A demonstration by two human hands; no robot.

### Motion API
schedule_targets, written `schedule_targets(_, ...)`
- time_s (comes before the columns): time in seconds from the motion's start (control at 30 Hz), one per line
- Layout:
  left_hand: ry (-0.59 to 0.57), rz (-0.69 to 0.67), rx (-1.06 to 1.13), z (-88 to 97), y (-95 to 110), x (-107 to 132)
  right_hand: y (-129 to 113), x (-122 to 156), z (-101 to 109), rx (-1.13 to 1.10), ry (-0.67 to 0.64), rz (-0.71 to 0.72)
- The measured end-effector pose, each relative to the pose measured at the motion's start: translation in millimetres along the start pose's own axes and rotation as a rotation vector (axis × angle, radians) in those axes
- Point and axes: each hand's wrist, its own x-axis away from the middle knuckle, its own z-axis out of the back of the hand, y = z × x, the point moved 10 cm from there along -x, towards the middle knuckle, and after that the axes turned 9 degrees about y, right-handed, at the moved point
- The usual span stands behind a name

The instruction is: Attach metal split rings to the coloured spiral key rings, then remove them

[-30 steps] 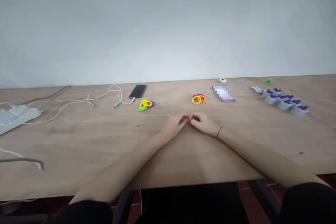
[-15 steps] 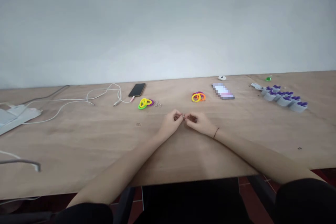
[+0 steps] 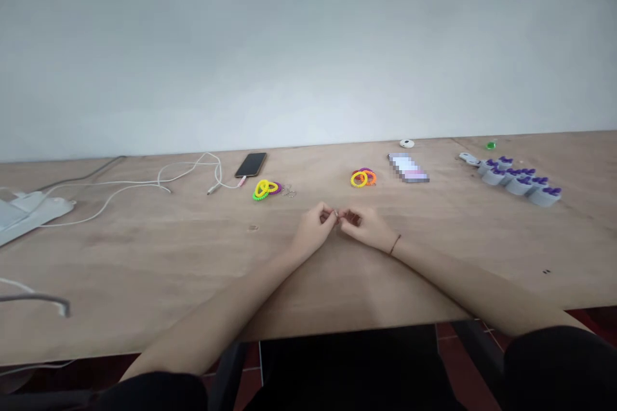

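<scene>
Plywood covers the whole worktop [image 3: 144, 270] beneath our forearms, with a pale grey wall [image 3: 308, 45] behind it. Far left of the grip lie a flat white pad [image 3: 33, 212] and one white charging cable [image 3: 187, 174], which runs to one black smartphone [image 3: 250, 165] ahead and to the left. Far right of the grip stand about nine grey cups with purple tops [image 3: 518, 185], near one green cap [image 3: 491, 145]. Ahead and slightly right lie one pixelated packet [image 3: 408, 167] and one small white disc [image 3: 407, 143]. Two clusters of spiral hair ties sit ahead, the left cluster [image 3: 261, 189] and the right cluster [image 3: 359, 178], each of about three or four. A small heap of metal rings [image 3: 289, 191] lies just beside the left cluster. Our left hand [image 3: 313, 230] and right hand [image 3: 365, 228] meet at the centre, both clenched, their fingertips pinching one small metal ring [image 3: 336, 213] between them. Neither hand looks nearer to it, and it is too small to read a long axis.
</scene>
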Motion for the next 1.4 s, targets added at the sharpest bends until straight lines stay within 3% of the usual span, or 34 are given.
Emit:
schedule_targets(0.23, -0.001, -0.036, -0.039, 0.0, 0.4, 0.3, -4.3, 0.8, 0.1, 0.043, -0.003, 0.044)
schedule_targets(0.37, -0.059, -0.037, -0.027, -2.9, 5.1, 1.8, -5.5, -0.1, 3.1, 0.126, 0.028, 0.083)
schedule_targets(0.5, -0.138, -0.056, 0.075, -9.3, 12.2, 4.2, -6.4, -1.1, 6.2, 0.2, 0.042, 0.13)
schedule_targets(0.73, -0.223, 0.034, 0.327, -21.5, 5.8, 7.9, -17.1, 1.3, 5.6, 0.263, 0.015, 0.227)
schedule_targets(1.13, -0.145, 0.011, 0.28, -18.7, 10.6, 7.7, -16.1, -2.3, 7.5, 0.357, 0.075, 0.186)
schedule_targets(1.3, -0.091, 0.016, 0.28, -15.9, 0.2, 1.2, -14.6, -5.3, -0.5, 0.336, 0.03, 0.218)
schedule_targets(1.4, -0.016, 0.044, 0.249, -1.6, -13.5, -8.7, -7.8, -10.6, -7.0, 0.257, -0.011, 0.213)
